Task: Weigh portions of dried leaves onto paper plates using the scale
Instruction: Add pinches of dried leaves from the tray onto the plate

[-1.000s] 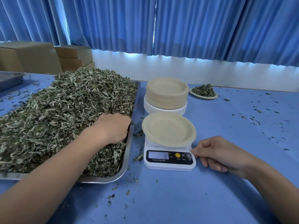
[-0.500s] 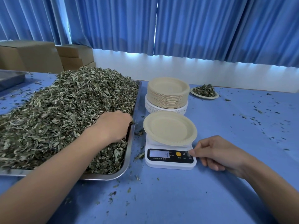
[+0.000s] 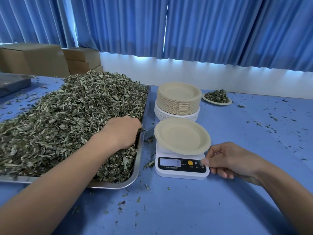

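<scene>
A heap of dried leaves fills a metal tray on the left. My left hand is dug into the heap near the tray's right wall, fingers curled down around leaves. A white digital scale stands to the right of the tray with an empty paper plate on top; its display reads 0. My right hand rests beside the scale, thumb tip on the rightmost button, other fingers curled under.
A stack of paper plates stands behind the scale. A plate filled with leaves sits further back right. Leaf crumbs dot the blue table. Cardboard boxes and a second tray are at far left.
My right thumb has moved onto the scale's right button and the display now shows 0. My left hand has stayed buried in the leaves, shifting only slightly.
</scene>
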Available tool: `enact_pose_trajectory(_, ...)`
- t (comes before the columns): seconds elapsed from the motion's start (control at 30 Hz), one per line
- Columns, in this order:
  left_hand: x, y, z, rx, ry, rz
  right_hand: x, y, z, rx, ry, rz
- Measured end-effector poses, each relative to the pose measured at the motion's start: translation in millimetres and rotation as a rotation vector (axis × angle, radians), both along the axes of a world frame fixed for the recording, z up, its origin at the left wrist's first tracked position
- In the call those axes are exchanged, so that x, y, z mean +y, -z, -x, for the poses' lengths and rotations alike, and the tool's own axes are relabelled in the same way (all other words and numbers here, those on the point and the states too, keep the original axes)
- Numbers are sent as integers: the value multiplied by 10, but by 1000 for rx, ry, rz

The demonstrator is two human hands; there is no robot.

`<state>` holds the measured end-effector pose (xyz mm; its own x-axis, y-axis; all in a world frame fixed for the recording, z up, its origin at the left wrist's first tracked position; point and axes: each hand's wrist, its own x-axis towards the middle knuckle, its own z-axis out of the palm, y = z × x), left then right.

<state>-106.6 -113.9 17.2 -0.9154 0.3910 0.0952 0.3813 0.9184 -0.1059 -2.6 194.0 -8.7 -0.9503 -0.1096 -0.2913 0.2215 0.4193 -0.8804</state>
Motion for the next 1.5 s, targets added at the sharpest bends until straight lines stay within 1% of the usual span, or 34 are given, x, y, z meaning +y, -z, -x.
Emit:
enact_pose_trajectory(0.07,1,-1,4,1,-11,-24,21,-4,-2,3,4,-13)
enact_pose_trajectory(0.17,-6,-14,33,10,-35,-58,137,-54,-1,-52,11,-29)
enact_pose_trajectory(0.27,5,-55,50,30,-70,-84,309,-122,86,-58,130,-56)
enact_pose_trajectory(0.37,36,-134,67,118,-87,-125,434,-151,259,24,328,-46)
enact_pose_trajectory(0.43,35,-206,98,163,-84,-152,475,-156,382,51,400,-31)
enact_pose_trajectory(0.5,20,-278,149,166,-72,-184,503,-162,497,60,445,-26)
enact_pose_trajectory(0.6,-15,-355,244,116,-61,-201,517,-131,640,91,518,-19)
enact_pose_trajectory(0.67,-44,-391,284,110,-58,-211,496,-34,699,157,582,1)
enact_pose_trajectory(0.73,-62,-428,310,143,-41,-225,471,111,715,279,621,-66)
enact_pose_trajectory(0.83,-60,-464,333,125,-32,-223,408,244,680,435,542,-242)
enact_pose_trajectory(0.9,-43,-479,331,96,-43,-199,379,275,650,474,437,-333)
enact_pose_trajectory(0.97,-33,-505,323,147,-49,-229,369,286,628,492,374,-430)
enact_pose_trajectory(1.0,-37,-521,322,205,-50,-266,376,281,621,492,363,-423)
enact_pose_trajectory(1.07,-44,-555,324,311,-53,-354,397,262,604,470,368,-313)
enact_pose_trajectory(1.13,-37,-589,334,338,-43,-410,415,247,590,449,395,-216)
enact_pose_trajectory(1.17,-21,-601,331,331,-41,-430,417,243,587,446,402,-202)
enact_pose_trajectory(1.23,39,-612,312,285,-10,-514,408,241,577,441,397,-209)
enact_pose_trajectory(1.33,221,-610,235,197,114,-621,399,226,563,431,387,-203)
enact_pose_trajectory(1.5,653,-487,62,17,308,-611,404,224,571,426,377,-188)
